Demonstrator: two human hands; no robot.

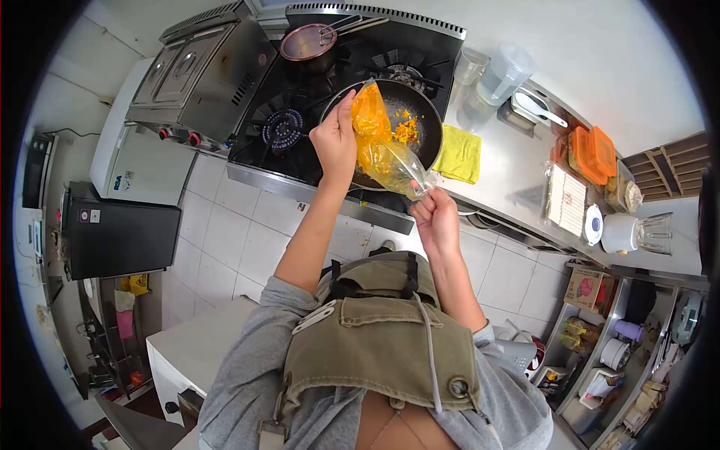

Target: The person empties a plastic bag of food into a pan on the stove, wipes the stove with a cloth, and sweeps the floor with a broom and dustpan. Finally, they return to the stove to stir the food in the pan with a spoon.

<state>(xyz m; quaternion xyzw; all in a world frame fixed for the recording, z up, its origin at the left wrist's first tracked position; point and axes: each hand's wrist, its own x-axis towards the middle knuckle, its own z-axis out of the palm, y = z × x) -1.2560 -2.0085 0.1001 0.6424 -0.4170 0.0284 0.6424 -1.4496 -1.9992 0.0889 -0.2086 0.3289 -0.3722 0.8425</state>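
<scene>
A left hand [335, 142] grips the bulging upper part of a clear plastic bag [397, 169], while the right hand [436, 214], set apart from it, pinches the bag's crumpled, nearly see-through end. The emptying is only partly done: a loose scatter of small orange pieces [406, 129] lies in a dark frying pan [429, 146], while a good deal of orange content remains to come out of the bag. The bag hangs slanted over the pan, creased and glossy, its contents bunched toward the left hand; its opening appears to be at the pan end, though the folds make that hard to confirm. The pan sits on a black gas stove [251, 154], near a yellow cloth [459, 155] on the metal tabletop [510, 150], with a small pot [307, 43] at the rear.
</scene>
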